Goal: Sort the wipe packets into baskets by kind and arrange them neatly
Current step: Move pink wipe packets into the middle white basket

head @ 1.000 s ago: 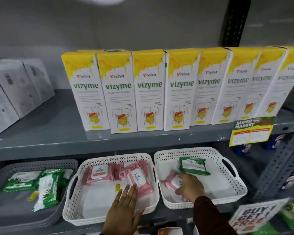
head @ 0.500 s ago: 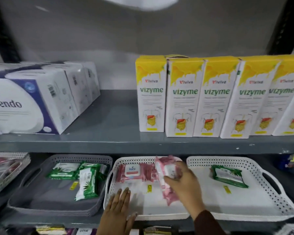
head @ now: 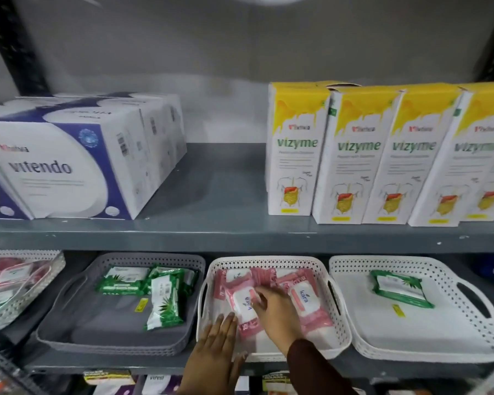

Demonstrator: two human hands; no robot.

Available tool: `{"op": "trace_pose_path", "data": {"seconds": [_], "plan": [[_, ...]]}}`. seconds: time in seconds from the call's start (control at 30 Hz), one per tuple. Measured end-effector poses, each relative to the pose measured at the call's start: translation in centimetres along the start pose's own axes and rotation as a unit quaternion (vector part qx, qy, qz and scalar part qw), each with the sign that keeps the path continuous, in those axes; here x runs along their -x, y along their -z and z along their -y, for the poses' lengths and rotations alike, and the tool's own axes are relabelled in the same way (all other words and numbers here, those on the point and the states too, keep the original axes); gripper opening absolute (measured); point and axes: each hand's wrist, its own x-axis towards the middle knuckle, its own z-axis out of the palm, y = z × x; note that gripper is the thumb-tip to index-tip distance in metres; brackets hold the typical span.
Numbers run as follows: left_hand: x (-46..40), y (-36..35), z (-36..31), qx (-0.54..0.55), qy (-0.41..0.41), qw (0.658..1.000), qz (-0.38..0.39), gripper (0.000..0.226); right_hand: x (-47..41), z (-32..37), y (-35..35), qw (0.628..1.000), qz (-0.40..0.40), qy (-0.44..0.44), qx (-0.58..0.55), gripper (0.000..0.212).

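Three baskets stand side by side on the lower shelf. The grey basket (head: 69, 303) on the left holds green wipe packets (head: 123, 282). The middle white basket (head: 340, 317) holds several pink Kara packets (head: 303, 297). My right hand (head: 277, 317) is inside it, its fingers on a pink packet (head: 244, 305) that lies flat on the basket floor. My left hand (head: 214, 352) rests flat with fingers spread on that basket's front rim. The right white basket (head: 468, 306) holds one green packet (head: 399, 287).
A further white basket (head: 20, 283) with mixed pink packets sits at the far left. The upper shelf (head: 220, 232) carries Vitendo boxes (head: 69, 169) and a row of Vizyme cartons (head: 354, 155). More goods lie on the shelf below.
My right hand carried a pink packet from the right basket into the middle basket and has laid it down there. The view shifted left. My left hand stayed on the front rim.
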Motion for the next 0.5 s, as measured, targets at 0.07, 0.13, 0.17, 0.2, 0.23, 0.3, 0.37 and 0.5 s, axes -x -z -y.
{"op": "trace_pose_path", "data": {"seconds": [0.07,0.13,0.17,0.2,0.23,0.3,0.37,0.5], "plan": [[-0.8,-0.5,-1.5,0.0,-0.005,1.0,-0.001,0.067,0.3,-1.6,2.2,0.997,-0.061,-0.003,-0.037,0.026],[-2.0,-1.0,-3.3,-0.003,-0.019,1.0,-0.005,0.067,0.5,-3.9,5.3,0.987,-0.157,0.0,-0.03,0.019],[-2.5,-1.1,-4.3,-0.005,-0.028,1.0,-0.003,0.068,0.5,-5.3,7.0,0.98,-0.2,-0.008,-0.011,0.019],[-3.1,-1.3,-5.6,-0.005,-0.037,0.999,-0.001,0.068,0.5,-7.3,8.9,0.972,-0.233,-0.027,0.013,0.018],[-3.6,-1.4,-6.6,-0.004,-0.042,0.999,-0.003,0.068,0.4,-9.3,10.4,0.965,-0.254,-0.05,0.041,0.017],[-4.7,-1.6,-8.9,-0.003,-0.046,0.999,-0.005,0.067,0.0,-13.5,13.2,0.956,-0.256,-0.104,0.096,0.018],[-5.8,-1.7,-11.1,-0.008,-0.05,0.999,-0.001,0.066,-0.4,-17.2,15.6,0.951,-0.21,-0.165,0.155,0.027],[-7.4,-1.8,-14.7,-0.012,-0.06,0.998,-0.001,0.066,-2.0,-21.8,18.8,0.942,-0.106,-0.235,0.213,0.052]]}}
